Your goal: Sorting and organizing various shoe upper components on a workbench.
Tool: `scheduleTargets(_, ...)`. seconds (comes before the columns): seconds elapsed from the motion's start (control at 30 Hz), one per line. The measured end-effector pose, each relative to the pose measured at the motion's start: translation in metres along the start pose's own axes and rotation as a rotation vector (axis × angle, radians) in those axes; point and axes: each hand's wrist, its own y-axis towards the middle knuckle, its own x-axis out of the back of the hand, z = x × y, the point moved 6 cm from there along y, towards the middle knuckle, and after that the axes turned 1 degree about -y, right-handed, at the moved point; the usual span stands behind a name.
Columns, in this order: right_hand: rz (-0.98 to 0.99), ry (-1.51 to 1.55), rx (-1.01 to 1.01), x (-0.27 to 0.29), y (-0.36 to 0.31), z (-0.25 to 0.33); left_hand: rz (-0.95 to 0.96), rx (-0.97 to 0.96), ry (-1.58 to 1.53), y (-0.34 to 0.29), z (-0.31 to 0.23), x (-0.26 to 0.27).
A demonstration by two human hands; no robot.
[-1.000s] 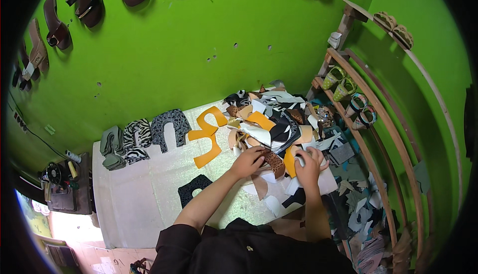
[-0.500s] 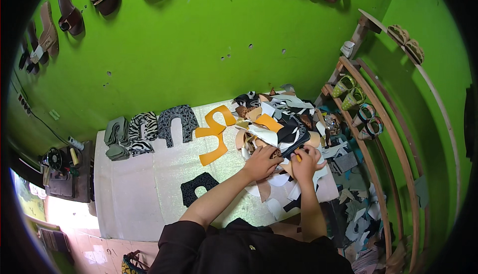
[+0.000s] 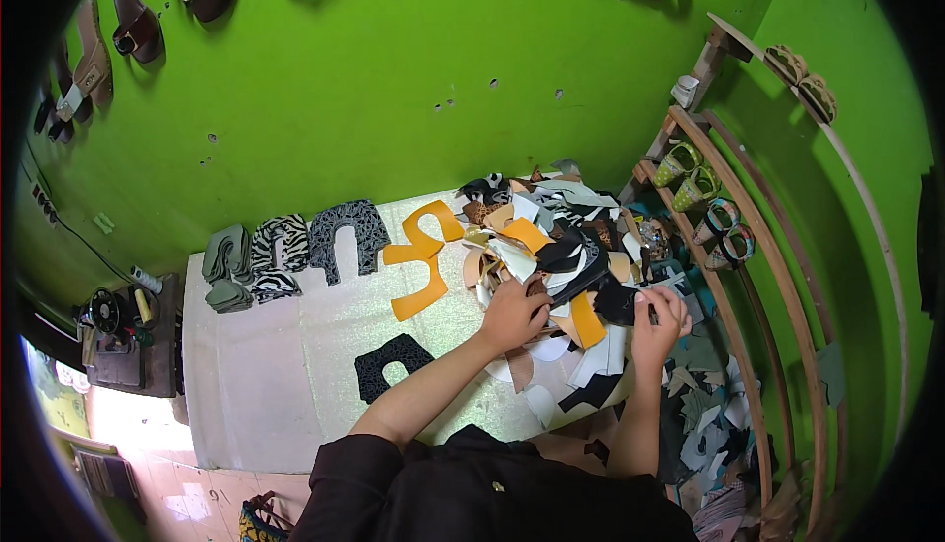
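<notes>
A heap of leather and fabric scraps (image 3: 536, 212) covers the right part of the table, in white, black, tan, orange and leopard print. My left hand (image 3: 517, 314) rests at the heap's near left side, its fingers slightly apart on the scraps. At the heap's near right edge, my right hand (image 3: 660, 323) pinches a black scrap (image 3: 617, 304) between thumb and fingers. Between both hands lies an orange strip (image 3: 588, 320). Left of the heap are orange curved pieces (image 3: 421, 271), and a black patterned piece (image 3: 392, 365) lies by my left forearm.
Grey-green pieces (image 3: 227, 255), zebra-print pieces (image 3: 280, 245) and a dark patterned U-shaped piece (image 3: 346, 242) line the far side of the pale table (image 3: 256, 375). A wooden rack (image 3: 733, 197) with sandals stands at right. A sewing machine (image 3: 113, 340) is at left. Scraps (image 3: 699, 414) litter the floor.
My right hand has moved right, off the orange strip, and now holds a black scrap. The orange strip lies more exposed. My left hand has shifted only slightly.
</notes>
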Motion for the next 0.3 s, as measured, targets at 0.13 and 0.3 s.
scheduleTargets(0.13,0.205,0.629,-0.136,-0.024,0.006,-0.012,-0.099,0.076,0.019,-0.002,-0.010,0.015)
scheduleTargets(0.3,0.376,1.570,-0.422,-0.037,0.000,0.019,-0.037,0.022,0.050,-0.013,-0.020,0.021)
